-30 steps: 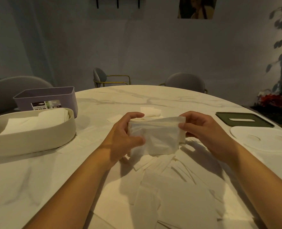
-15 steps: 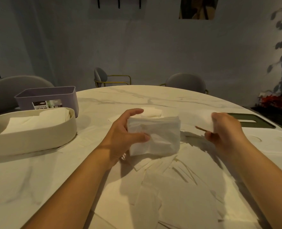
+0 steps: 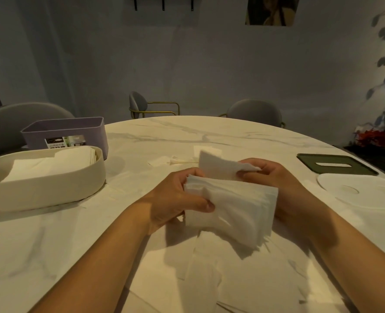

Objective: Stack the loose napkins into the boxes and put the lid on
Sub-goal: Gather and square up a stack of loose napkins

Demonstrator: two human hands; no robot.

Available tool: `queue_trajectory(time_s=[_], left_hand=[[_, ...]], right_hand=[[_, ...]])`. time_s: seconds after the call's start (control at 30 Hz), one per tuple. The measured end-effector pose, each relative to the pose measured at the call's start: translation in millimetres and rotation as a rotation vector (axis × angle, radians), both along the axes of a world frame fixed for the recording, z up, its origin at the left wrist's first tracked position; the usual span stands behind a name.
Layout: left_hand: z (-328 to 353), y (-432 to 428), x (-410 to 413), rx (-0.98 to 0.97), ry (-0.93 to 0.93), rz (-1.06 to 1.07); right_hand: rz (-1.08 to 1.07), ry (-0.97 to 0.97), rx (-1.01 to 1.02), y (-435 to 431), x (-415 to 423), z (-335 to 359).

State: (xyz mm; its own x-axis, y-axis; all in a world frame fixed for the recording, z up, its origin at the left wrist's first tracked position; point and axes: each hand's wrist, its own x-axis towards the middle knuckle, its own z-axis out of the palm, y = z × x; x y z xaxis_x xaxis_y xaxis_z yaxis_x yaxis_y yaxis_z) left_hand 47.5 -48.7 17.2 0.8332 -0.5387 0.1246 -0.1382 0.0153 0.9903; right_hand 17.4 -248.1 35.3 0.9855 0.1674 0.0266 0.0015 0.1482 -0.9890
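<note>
Above the middle of the table (image 3: 232,136), the left hand (image 3: 175,199) grips a stack of napkins (image 3: 236,206), its thumb curled over the near face and its fingers wrapped behind the left end. The right hand (image 3: 275,177) sits just behind the stack, thumb and fingers pinched together on a corner of a single napkin (image 3: 218,166). This napkin stands just above the stack's top edge; I cannot tell whether the two touch. Loose napkins (image 3: 209,279) lie spread along the near edge of the table beneath both forearms, and a few more lie flat further back. By the left edge stands a cream box (image 3: 44,190), lid off, with napkins lying inside it. A purple box (image 3: 65,132) stands just behind it. Near the right edge lie a green lid (image 3: 336,166) with a slot and, nearer, a white lid (image 3: 363,193), both flat on the table.
</note>
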Motion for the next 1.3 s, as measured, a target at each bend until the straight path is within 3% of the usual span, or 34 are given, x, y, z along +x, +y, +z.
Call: queue_trajectory(time_s=[0.23, 0.47, 0.9, 1.07, 1.2, 1.3], left_hand=[[-3.7, -3.7, 4.9, -0.018, -0.020, 0.088], [-1.6, -5.1, 1.1, -0.016, -0.093, 0.078], [-3.4, -4.8, 3.9, -0.009, -0.086, 0.093], [-5.7, -4.8, 5.3, -0.056, -0.117, 0.169], [-3.6, -7.6, 4.3, -0.098, -0.115, 0.290], [-3.5, -7.7, 5.9, -0.076, -0.145, 0.370]], right_hand=[[0.065, 0.025, -0.103, -2.3, 5.9, 0.2], [0.201, -0.091, -0.229, -9.3, 8.2, -1.0], [0.307, -0.140, -0.173, -15.3, 10.1, 1.4], [0.215, -0.153, -0.192, -22.5, 15.5, -0.7], [0.272, -0.164, -0.235, -21.0, 14.9, -0.2], [0.144, -0.192, -0.347, -17.8, 17.6, -1.5]])
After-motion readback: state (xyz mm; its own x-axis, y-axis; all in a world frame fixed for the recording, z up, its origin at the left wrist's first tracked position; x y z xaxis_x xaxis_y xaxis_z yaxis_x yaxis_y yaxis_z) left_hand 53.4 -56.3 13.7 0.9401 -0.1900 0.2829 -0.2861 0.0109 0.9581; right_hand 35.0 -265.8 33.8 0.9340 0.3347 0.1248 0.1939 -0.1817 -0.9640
